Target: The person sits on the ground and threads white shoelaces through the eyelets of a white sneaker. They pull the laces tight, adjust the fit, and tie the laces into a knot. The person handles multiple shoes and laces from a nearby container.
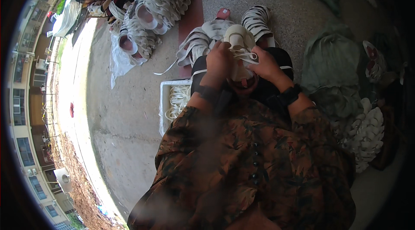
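Note:
A cream shoe upper (240, 35) lies over my lap, toe pointing away from me, with its pinkish opening toward my body. White shoelace (247, 55) crosses its front in loops. My right hand (267, 63) is closed at the upper's right side, thumb and fingers pinching the lace. On the other side my left hand (219, 62) is curled closed against the upper. Its fingertips are turned away, so whether it grips the lace or the upper's edge is hidden. Just beyond my knees lie stacked white shoe uppers (199, 42), with another nested stack (256, 19) to the right.
Left of my legs stands a white foam box (161, 109) of loose white laces (178, 100). Large piles of uppers (162, 1) lie at the far left near another person (97, 7). Green sacking (330, 63) and more white pieces (365, 133) lie to my right.

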A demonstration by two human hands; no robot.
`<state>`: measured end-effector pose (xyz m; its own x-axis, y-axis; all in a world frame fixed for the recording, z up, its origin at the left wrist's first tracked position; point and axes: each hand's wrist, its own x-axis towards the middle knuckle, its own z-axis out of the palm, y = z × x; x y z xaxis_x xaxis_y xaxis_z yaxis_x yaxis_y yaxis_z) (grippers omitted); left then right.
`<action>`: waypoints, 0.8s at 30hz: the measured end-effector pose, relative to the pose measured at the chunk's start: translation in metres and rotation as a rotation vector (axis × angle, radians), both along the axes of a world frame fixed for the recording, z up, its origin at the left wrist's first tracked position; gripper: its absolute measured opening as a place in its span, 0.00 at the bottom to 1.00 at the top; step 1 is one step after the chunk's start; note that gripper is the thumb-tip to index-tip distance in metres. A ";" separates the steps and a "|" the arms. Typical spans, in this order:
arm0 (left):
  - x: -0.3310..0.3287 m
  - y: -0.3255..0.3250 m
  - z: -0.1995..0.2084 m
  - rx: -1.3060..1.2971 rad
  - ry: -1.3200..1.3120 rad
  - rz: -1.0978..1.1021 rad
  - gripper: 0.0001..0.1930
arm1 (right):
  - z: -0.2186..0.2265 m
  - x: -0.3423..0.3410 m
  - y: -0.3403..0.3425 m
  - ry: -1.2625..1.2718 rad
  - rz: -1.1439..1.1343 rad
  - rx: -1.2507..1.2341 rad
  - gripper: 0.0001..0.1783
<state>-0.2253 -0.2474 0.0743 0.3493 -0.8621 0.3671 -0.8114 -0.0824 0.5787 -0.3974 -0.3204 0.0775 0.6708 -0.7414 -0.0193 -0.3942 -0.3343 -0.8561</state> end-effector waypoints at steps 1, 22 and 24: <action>-0.002 0.004 -0.001 -0.039 0.057 -0.057 0.07 | 0.002 -0.001 -0.001 0.008 0.003 0.017 0.20; 0.093 0.081 -0.019 -0.027 1.085 0.076 0.04 | -0.022 -0.082 -0.049 -0.073 -0.010 -0.143 0.08; 0.099 0.092 -0.020 0.055 1.022 0.092 0.06 | -0.025 -0.089 -0.049 -0.020 0.012 -0.145 0.06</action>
<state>-0.1260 -0.1550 0.0542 0.5384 -0.8228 -0.1820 0.0780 -0.1664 0.9830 -0.4868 -0.3692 0.0524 0.6791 -0.7270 0.1010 -0.3723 -0.4597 -0.8063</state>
